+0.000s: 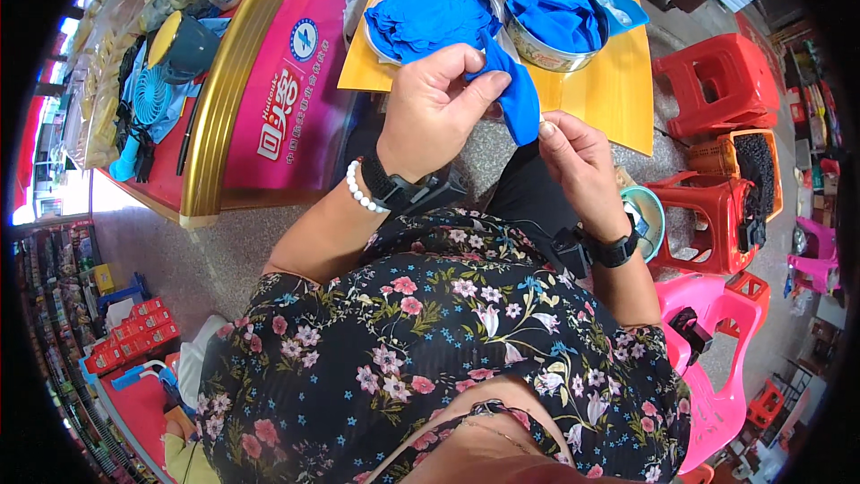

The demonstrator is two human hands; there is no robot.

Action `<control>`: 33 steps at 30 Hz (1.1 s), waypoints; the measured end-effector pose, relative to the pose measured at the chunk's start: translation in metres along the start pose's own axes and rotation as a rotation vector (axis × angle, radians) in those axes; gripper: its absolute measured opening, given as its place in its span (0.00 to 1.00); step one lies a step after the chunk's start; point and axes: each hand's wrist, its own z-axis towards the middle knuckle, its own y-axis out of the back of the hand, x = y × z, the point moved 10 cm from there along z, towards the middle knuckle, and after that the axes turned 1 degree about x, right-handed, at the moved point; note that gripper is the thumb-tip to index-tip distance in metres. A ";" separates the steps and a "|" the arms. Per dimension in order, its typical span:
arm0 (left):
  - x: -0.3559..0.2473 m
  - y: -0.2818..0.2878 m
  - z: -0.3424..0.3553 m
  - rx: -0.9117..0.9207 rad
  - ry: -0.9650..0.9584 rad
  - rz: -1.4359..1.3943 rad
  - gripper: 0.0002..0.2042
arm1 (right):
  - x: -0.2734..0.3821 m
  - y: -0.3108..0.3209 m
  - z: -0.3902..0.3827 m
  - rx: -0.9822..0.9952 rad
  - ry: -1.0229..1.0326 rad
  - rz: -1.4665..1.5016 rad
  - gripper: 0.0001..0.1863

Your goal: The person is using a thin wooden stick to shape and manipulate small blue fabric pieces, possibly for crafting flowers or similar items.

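Pinched by the left hand [439, 108] and right hand [580, 159], a blue cloth [520, 100] is held, in the head view, over the near edge of the yellow table [620, 94], with a blue pile [428, 20] set by its left edge.

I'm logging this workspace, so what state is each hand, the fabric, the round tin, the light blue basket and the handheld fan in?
Left hand: fingers pinching the blue fabric piece
Right hand: fingers pinched at the piece's edge
Blue fabric piece: held up, folded or bunched
Blue fabric heap: loose, crumpled
Round tin: open, filled with blue fabric
Light blue basket: open, pale contents
Handheld fan: cannot tell whether running
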 end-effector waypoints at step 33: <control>0.014 0.000 0.000 -0.027 0.123 -0.289 0.13 | 0.007 0.012 0.014 -0.067 -0.040 0.146 0.12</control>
